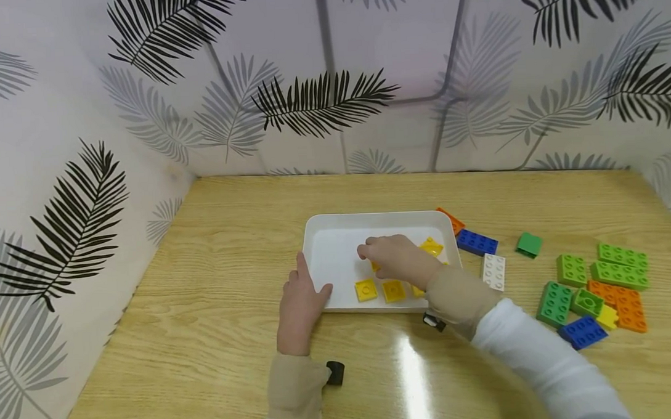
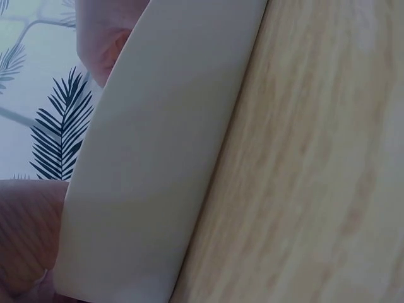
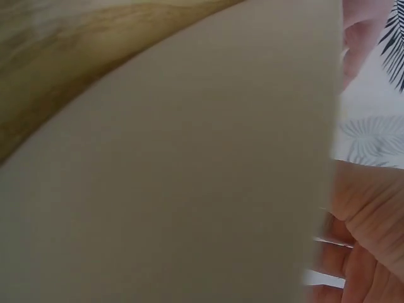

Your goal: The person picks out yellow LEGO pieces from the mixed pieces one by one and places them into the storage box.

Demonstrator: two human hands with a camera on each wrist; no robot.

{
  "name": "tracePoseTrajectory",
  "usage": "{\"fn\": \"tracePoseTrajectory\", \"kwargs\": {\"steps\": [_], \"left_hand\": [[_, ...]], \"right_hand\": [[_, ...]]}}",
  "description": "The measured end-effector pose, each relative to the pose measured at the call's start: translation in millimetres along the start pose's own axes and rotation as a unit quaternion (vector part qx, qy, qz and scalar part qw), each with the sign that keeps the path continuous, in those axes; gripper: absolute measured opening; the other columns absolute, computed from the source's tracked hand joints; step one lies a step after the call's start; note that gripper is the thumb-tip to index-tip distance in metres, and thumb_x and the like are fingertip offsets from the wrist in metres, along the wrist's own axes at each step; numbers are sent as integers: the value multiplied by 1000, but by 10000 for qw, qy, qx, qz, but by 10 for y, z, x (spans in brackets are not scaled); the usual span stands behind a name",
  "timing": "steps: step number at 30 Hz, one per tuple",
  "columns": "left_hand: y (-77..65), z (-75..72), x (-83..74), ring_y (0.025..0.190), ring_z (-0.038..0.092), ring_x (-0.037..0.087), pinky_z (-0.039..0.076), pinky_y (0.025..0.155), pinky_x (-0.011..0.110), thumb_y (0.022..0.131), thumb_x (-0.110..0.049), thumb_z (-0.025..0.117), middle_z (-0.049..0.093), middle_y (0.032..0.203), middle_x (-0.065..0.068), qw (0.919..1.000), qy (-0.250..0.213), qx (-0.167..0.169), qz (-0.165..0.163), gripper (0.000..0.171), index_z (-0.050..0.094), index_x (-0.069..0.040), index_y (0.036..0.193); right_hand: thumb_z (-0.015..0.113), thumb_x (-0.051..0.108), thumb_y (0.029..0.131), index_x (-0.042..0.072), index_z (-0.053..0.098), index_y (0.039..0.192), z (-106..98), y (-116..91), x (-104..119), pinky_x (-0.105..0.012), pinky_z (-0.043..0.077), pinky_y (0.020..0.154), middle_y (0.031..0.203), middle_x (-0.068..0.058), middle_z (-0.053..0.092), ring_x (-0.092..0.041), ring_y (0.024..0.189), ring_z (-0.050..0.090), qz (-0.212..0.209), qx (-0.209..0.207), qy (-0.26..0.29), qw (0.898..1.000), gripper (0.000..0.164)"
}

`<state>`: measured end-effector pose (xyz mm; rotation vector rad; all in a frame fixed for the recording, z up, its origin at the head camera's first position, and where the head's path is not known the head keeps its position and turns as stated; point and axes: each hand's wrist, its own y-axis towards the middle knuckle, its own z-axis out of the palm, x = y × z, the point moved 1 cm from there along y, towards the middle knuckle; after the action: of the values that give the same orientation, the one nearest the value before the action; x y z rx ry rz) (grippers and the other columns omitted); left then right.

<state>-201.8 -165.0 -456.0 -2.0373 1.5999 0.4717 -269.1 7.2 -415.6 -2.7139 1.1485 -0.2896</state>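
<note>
A shallow white tray lies on the table, with several small yellow bricks inside. My left hand holds its front left corner, thumb over the rim and fingers along the outer left side. Over the tray's middle, my right hand reaches in from the right with fingers bent down. A yellow brick peeks out beneath it; I cannot tell whether the fingers pinch it. Along the front wall lie a yellow brick and another yellow brick. A star-like yellow piece sits at the right.
Right of the tray are a blue brick, a white brick, an orange brick and a dark green piece. Farther right, green bricks, orange bricks and a blue brick cluster together. A patterned wall backs the table.
</note>
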Motion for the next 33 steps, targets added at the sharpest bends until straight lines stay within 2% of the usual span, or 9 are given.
{"fn": "tracePoseTrajectory", "kwargs": {"steps": [6,10,17,26,33], "left_hand": [[8,7,-2,109,46,42,44,88,53,81,-29,58,41,129,28,10000,6,28,-11,82,9,-5,142],[2,14,-8,110,46,42,44,88,53,81,-30,58,41,129,29,10000,5,34,-18,82,9,-5,142],[19,21,22,110,46,42,44,89,53,81,-30,58,41,129,28,10000,44,6,-21,82,9,-5,142],[4,7,18,110,46,44,44,88,54,82,-30,57,42,128,29,9999,80,-44,88,81,9,-3,142],[-2,13,5,109,47,44,45,87,54,81,-29,57,42,127,30,9999,86,-50,133,82,9,-2,141]], "right_hand": [[68,17,74,11,55,106,69,28,25,-35,51,76,100,-5,59,-16,83,54,8,155,43,9999,35],[68,19,73,12,54,106,97,20,22,-34,51,76,100,-4,60,-16,84,55,18,102,-39,9999,36],[67,22,75,13,51,114,96,41,-21,-37,50,83,108,-5,58,-17,88,54,110,214,115,9996,43],[66,23,76,14,50,117,20,-67,-88,-35,50,82,112,-4,58,-16,90,54,455,354,145,9982,45],[67,24,76,14,51,117,-37,-241,-171,-34,51,79,109,-5,58,-17,89,55,550,109,174,9983,45]]}}
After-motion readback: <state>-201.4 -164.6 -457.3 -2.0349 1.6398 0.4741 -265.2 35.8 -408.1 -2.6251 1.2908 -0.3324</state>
